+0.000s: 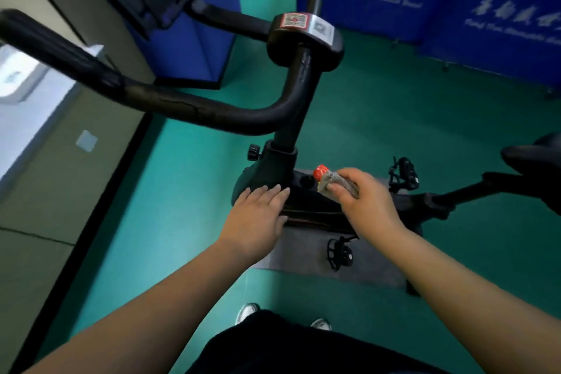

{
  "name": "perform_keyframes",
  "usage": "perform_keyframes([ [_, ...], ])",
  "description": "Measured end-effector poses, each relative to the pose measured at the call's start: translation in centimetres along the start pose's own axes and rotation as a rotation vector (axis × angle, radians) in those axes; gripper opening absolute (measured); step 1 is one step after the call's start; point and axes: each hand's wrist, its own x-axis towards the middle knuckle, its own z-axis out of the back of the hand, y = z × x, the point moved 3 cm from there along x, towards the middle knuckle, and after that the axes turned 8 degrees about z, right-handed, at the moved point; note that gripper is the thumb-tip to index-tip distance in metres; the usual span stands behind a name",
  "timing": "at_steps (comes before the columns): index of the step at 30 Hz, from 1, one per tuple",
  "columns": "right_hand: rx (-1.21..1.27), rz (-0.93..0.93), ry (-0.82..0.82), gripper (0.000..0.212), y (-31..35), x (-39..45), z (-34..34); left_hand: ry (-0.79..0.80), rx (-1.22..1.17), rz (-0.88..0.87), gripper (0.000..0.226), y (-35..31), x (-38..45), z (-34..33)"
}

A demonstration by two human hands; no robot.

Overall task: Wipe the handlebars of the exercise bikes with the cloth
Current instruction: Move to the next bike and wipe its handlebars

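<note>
Right hand (361, 200) pinches a bunched grey cloth (337, 184) just beside the red knob (321, 172), left hand (258, 215) flat, fingers together over the bike frame, handlebar (170, 103) left end cut off, saddle (537, 158) partly cropped, frame blurred.

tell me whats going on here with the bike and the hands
A person stands over a black exercise bike on a green floor. Their right hand grips a small grey cloth low down, next to the red knob on the frame. The left hand is flat and open, held over the frame beside it. The cloth is not on the handlebars, which curve across the view above both hands, so no wiping of them is under way at this moment.
</note>
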Motion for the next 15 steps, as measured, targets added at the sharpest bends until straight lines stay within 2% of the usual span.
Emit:
perform_keyframes([
  [3,0.067,0.072,-0.048,0.014,2.5,1.4,0.8,-0.122,-0.08,0.025,0.054,-0.3,-1.6,3.2],
  [10,0.203,0.295,-0.244,0.017,11.0,3.8,4.4,-0.487,-0.209,-0.056,0.041,-0.4,-5.3,12.2],
  [15,0.263,0.392,-0.225,0.017,16.3,5.0,4.9,-0.65,-0.214,0.03,0.04,2.1,-7.4,16.6],
])
